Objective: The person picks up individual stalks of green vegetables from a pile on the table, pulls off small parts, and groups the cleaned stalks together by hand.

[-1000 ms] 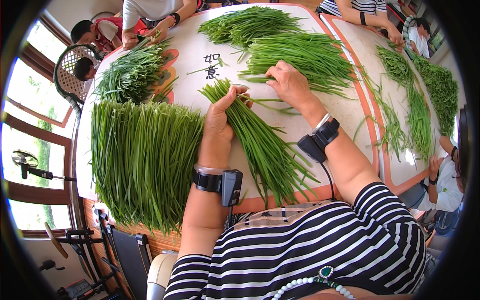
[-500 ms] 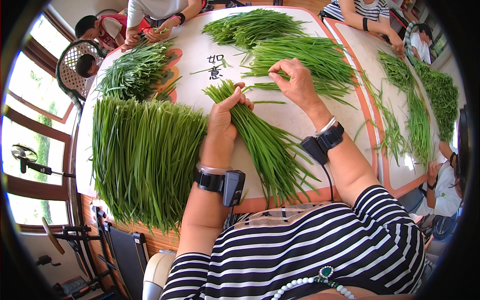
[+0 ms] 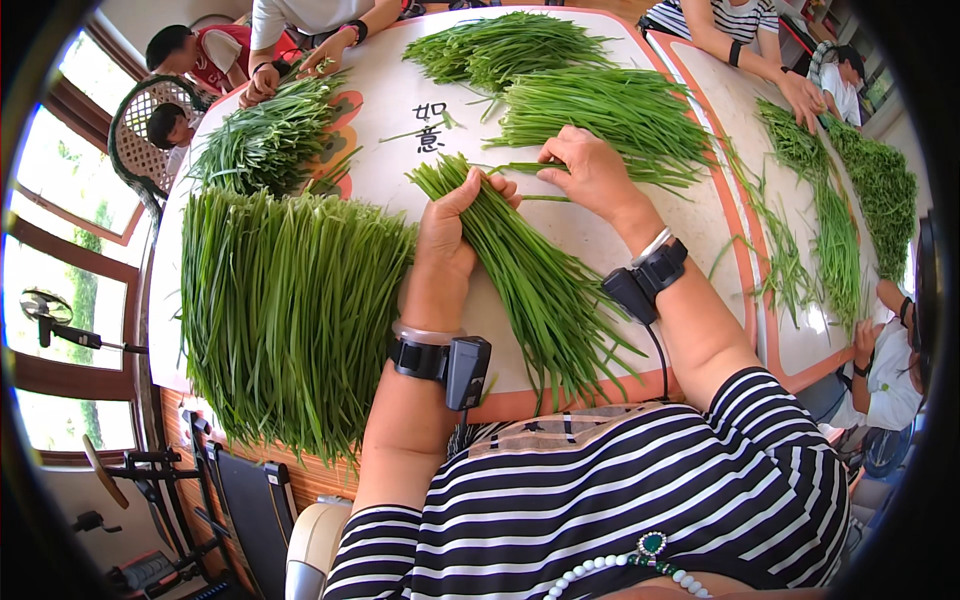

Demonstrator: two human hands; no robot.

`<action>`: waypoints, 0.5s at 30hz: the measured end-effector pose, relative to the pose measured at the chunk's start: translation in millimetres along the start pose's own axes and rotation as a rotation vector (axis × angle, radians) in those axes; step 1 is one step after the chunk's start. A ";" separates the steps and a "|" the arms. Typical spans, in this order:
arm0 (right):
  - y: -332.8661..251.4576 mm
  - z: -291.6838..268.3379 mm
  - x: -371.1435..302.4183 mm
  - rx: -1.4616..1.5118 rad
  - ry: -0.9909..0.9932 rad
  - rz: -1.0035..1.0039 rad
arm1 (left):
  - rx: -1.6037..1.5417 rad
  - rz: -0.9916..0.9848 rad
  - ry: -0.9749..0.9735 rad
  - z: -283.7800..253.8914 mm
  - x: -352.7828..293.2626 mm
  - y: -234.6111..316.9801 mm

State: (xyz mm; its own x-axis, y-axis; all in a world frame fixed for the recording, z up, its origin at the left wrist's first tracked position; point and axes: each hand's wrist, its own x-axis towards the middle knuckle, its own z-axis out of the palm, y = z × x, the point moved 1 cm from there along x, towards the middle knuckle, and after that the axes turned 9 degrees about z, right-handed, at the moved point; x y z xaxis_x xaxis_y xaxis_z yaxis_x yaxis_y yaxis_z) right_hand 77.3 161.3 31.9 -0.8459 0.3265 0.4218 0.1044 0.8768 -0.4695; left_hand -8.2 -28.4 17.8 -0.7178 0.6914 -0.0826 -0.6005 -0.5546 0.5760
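Note:
My left hand (image 3: 447,222) is wrapped round a bunch of garlic chives (image 3: 530,275), its cut ends up by the thumb and its leaves fanning toward the table's near edge. Just right of it, my right hand (image 3: 592,172) has thumb and fingers pinched on a few chive stalks at the near side of a loose chive pile (image 3: 610,115). One single stalk lies just below those fingertips. To the left of my left forearm stands a large, evenly lined-up block of chives (image 3: 295,310), its leaves hanging over the table edge.
More chives lie in a far pile (image 3: 505,48) and a left pile (image 3: 270,135), where another person's hands (image 3: 320,60) work. A second white table (image 3: 800,350) adjoins on the right with chive heaps and a co-worker's hand (image 3: 800,98). Exercise equipment (image 3: 250,510) stands at lower left.
My right hand has come down slightly and its fingers have closed on the stalks by the pile. The left hand keeps its bunch, nearly still.

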 end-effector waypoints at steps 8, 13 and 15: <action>-1.1 -4.1 5.8 0.140 0.079 0.088 | -0.026 0.008 -0.013 -7.4 4.1 -2.5; -23.1 -5.7 5.0 0.524 -0.105 0.199 | 0.032 0.034 -0.030 -7.0 2.9 -2.0; -31.5 -5.2 2.0 0.555 -0.171 0.169 | 0.052 0.070 -0.048 -5.5 2.8 -3.5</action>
State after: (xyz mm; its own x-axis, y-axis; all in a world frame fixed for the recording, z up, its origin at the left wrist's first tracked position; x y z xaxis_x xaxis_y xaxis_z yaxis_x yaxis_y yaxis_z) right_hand 75.1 136.2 51.6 -0.9182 0.3436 0.1973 -0.0052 0.4874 -0.8732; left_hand -10.1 -27.1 11.0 -0.7389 0.6738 -0.0028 -0.5295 -0.5781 0.6208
